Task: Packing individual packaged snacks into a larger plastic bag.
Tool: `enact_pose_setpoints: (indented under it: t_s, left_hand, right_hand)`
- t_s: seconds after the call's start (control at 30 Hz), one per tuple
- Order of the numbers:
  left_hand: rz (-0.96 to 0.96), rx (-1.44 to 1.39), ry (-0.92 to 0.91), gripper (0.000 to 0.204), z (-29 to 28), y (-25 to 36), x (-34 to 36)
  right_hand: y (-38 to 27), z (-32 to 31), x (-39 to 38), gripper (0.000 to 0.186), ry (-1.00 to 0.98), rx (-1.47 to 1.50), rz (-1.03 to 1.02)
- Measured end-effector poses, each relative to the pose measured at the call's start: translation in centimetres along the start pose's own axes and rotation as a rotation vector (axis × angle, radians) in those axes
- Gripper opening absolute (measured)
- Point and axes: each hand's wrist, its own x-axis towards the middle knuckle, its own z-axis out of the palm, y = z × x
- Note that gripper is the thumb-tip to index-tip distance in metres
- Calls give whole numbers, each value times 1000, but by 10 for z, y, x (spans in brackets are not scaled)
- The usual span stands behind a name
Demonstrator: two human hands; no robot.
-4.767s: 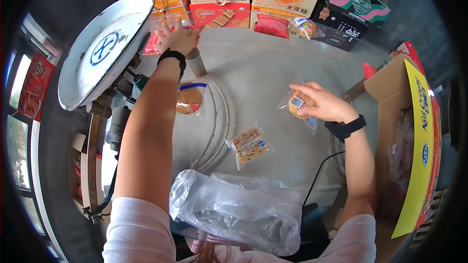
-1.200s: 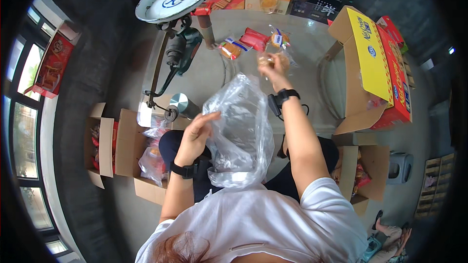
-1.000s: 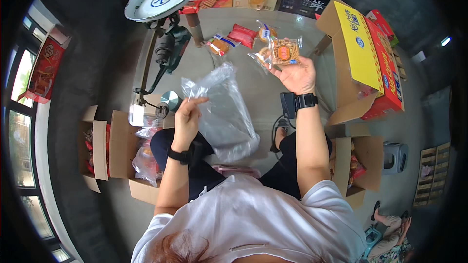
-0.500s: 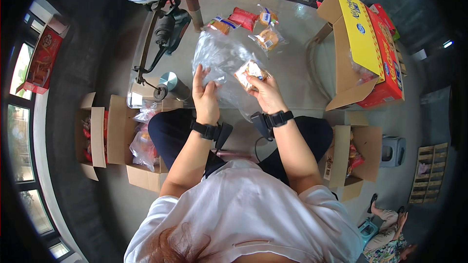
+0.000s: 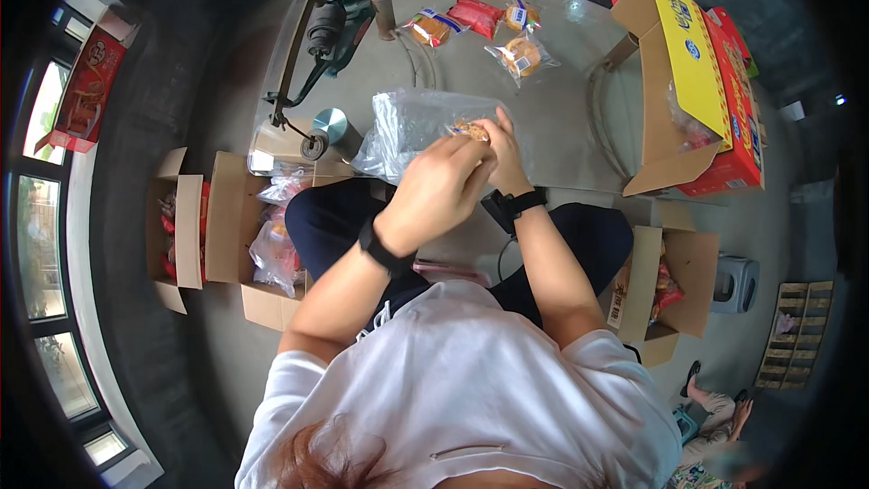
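Observation:
My right hand (image 5: 509, 154) holds a small wrapped snack packet (image 5: 470, 129), brownish in clear film, mostly hidden behind the fingers. Across in front of it comes my left hand (image 5: 437, 188), its fingers bent and drawn together against the right hand; whatever they pinch is out of sight. A large clear plastic bag (image 5: 398, 122) lies crumpled on the glass table (image 5: 579, 81) just beyond both hands. Farther back on the glass sit a red packet (image 5: 474, 15) and several clear-wrapped round buns, one of them a bun (image 5: 522, 56) closest to my right hand.
A hanging-pan scale (image 5: 330, 32) and a metal cylinder (image 5: 335, 129) stand at the left. An open yellow-and-red carton (image 5: 679, 81) is at the right. Open cardboard boxes (image 5: 231, 217) of packets flank my knees. A person (image 5: 720, 426) sits at the lower right.
My left hand has gone from spread by the bag to closed, crossing over to the right hand. The bag has sunk flatter onto the table. The view has shifted slightly.

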Motion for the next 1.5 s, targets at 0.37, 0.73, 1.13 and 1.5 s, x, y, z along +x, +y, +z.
enact_pose_setpoints:
  t_s: [0.37, 0.73, 1.13, 1.5]
  left_hand:
    - [-366, 314, -112, 84, 39, -102, -10]
    - [-393, -222, -97, 76, 77, -129, -39]
    - [-283, -175, -279, 47, 124, -155, -24]
    - [-556, -410, -364, 35, 102, -148, -19]
  right_hand:
    - [-15, -54, 12, 42, 202, -49, 171]
    - [-85, -60, -1, 43, -103, 792, 82]
    - [-104, -72, -11, 47, 23, 943, 91]
    - [-89, -73, -11, 25, 77, 1375, 615]
